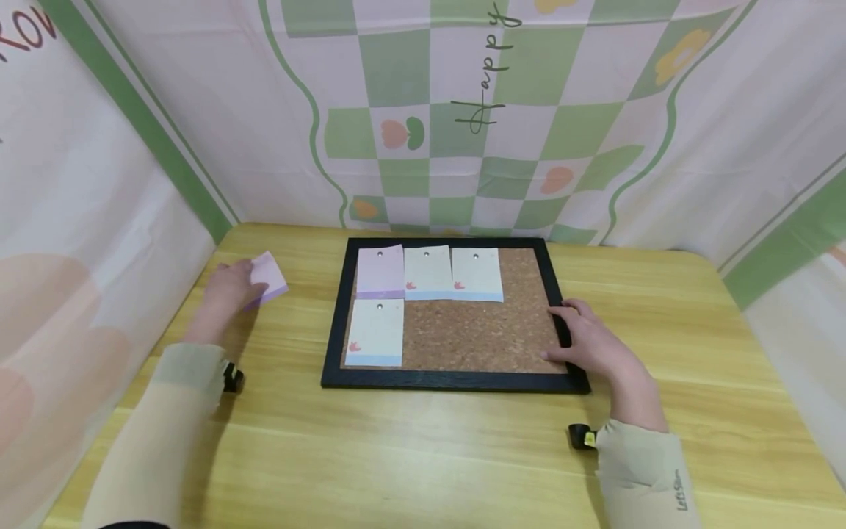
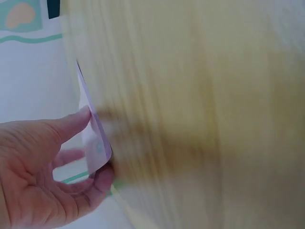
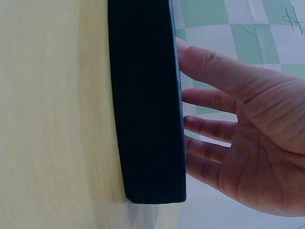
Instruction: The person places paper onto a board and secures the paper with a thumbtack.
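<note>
My left hand (image 1: 228, 289) pinches a purple note sheet (image 1: 269, 278) at the left side of the table. In the left wrist view the note (image 2: 96, 138) stands tilted between thumb and fingertips, just off the wood. A cork board (image 1: 476, 334) in a black frame (image 1: 456, 380) lies mid-table. One purple note (image 1: 380, 272) and three white notes (image 1: 428, 275) are fixed to it with silver pins, along the top and down the left. My right hand (image 1: 598, 345) rests on the frame's right edge with its fingers extended; in the right wrist view they touch the black border (image 3: 147, 105).
Around the board lies a wooden table top (image 1: 423, 455). A checkered green-and-white cloth (image 1: 456, 132) hangs behind the table, and pale cloth (image 1: 86, 220) hangs on the left. A small black wrist device (image 1: 581, 436) sits by the right cuff.
</note>
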### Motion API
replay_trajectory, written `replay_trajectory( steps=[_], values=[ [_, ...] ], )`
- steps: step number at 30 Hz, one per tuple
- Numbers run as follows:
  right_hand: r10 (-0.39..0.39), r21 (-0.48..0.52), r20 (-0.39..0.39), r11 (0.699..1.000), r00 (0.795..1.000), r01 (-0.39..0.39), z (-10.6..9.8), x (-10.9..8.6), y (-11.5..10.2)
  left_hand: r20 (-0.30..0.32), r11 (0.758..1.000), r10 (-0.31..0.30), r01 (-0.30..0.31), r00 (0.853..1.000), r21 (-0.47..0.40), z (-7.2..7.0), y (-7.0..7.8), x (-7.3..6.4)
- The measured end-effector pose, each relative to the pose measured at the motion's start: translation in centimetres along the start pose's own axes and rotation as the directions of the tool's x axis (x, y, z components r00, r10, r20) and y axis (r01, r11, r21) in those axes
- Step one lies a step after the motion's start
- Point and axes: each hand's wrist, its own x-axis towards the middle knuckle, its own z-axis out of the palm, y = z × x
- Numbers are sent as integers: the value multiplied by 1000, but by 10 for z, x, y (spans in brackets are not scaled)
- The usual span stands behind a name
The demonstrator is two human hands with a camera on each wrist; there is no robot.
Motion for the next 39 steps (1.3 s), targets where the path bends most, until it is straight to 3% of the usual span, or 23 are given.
replay_trajectory(
  steps=[2, 4, 8, 14, 17, 25, 33, 39],
  values=[
    [2, 0, 1, 1000, 1000, -2, 0, 0, 0, -30, 993, -57, 53, 998, -104, 1, 1, 0],
    [5, 2, 3, 1000, 1000, -5, 0, 0, -1, -62, 972, -107, 91, 992, -218, 2, 1, 0],
    [4, -4, 2, 1000, 1000, -4, -1, 0, -1, -115, 937, -140, 94, 983, -335, 3, 2, 2],
    [7, -4, 1, 1000, 1000, -7, -1, 1, -2, -202, 958, -66, 6, 977, -286, 5, -1, 2],
    [8, -3, 4, 1000, 1000, -8, 0, 1, -2, -239, 954, -33, -41, 971, -296, 6, -3, 1],
    [12, -9, 3, 1000, 1000, -12, 0, 1, -1, -227, 894, -42, -65, 973, -443, -5, 6, 0],
    [11, -4, 4, 1000, 1000, -11, -1, 0, 1, -218, 865, -36, -79, 975, -496, -23, 26, -4],
    [3, 0, 2, 1000, 1000, -3, -2, -1, 0, -196, 834, 12, -118, 981, -540, -30, 46, -7]
  ],
)
